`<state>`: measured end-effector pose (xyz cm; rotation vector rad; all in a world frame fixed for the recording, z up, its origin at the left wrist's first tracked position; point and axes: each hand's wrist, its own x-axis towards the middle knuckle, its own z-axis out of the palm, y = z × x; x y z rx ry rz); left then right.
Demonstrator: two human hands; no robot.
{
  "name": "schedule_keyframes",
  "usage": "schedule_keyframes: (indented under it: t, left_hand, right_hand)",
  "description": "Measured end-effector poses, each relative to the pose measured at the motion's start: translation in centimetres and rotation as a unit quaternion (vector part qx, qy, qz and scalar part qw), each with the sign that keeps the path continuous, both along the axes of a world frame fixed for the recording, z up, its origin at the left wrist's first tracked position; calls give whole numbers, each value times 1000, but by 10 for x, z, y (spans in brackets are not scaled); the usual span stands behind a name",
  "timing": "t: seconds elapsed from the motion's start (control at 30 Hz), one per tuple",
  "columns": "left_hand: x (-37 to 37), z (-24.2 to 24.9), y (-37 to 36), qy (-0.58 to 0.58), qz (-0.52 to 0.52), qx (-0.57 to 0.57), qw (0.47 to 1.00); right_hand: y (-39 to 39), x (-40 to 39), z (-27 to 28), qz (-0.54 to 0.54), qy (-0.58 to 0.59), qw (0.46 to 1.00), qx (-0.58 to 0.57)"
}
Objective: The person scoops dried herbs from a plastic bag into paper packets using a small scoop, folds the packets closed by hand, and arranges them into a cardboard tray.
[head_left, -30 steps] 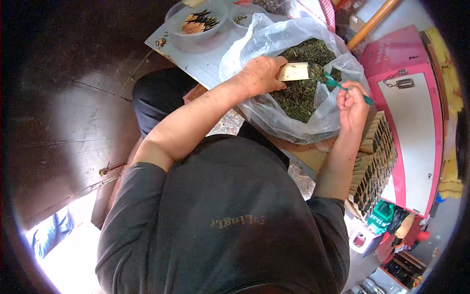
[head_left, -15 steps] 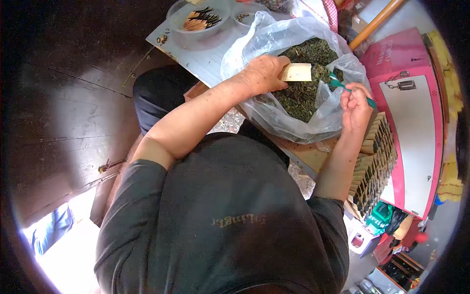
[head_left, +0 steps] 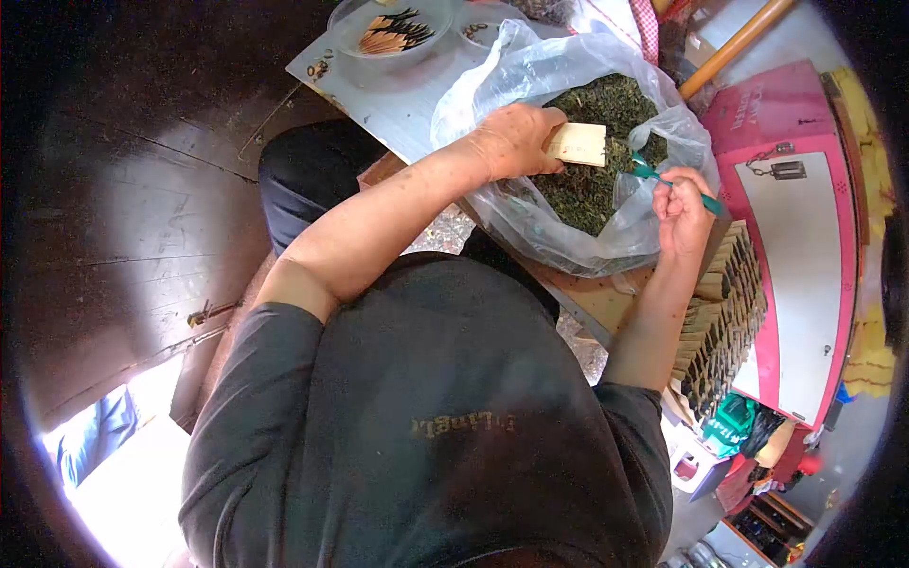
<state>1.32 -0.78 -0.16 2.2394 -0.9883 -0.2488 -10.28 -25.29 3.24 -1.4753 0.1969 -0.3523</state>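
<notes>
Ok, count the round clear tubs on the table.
2: the larger tub, with dark-tipped sticks, and the smaller tub to its right, beside the plastic bag. The bag may hide others.

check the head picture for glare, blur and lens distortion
All in the head view, the only one: corners fall to black, and the wide lens seems to bow the pink-and-white cabinet; the lower-left patch is blown out to white; a pale sheen lies on the dark boards; the clear bag catches whitish highlights; the shirt print is too unclear to read.
</notes>
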Motion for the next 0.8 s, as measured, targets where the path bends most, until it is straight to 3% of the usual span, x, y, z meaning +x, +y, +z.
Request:
schedule_keyframes:
  t: [0.33, 0.47, 0.53, 0.57, 0.67, 0.8]
  left_hand:
    - [0, 1, 3, -20, -13, -9, 1000]
    - [-1, -1, 3, -9, -7, -18, 1000]
    - [-1, 0, 4, 0, -8, -30, 1000]
    - [-1, 1, 4, 8, -9, -43, 999]
    - [0, 3, 2, 11, -22, -23, 999]
    - [2, 3, 1, 19, -24, -25, 999]
  right_hand:
    - [32, 20, -3, 21, 47, 996, -74]
    - [54, 26, 9, 36, 34, 977, -209]
    - [62, 31, 12, 70, -45, 928, -363]
    - [65, 30, 19, 80, -29, 916, -393]
    - [71, 33, 23, 115, -127, 874, -455]
    - [67, 25, 36, 116, -88, 893, -427]
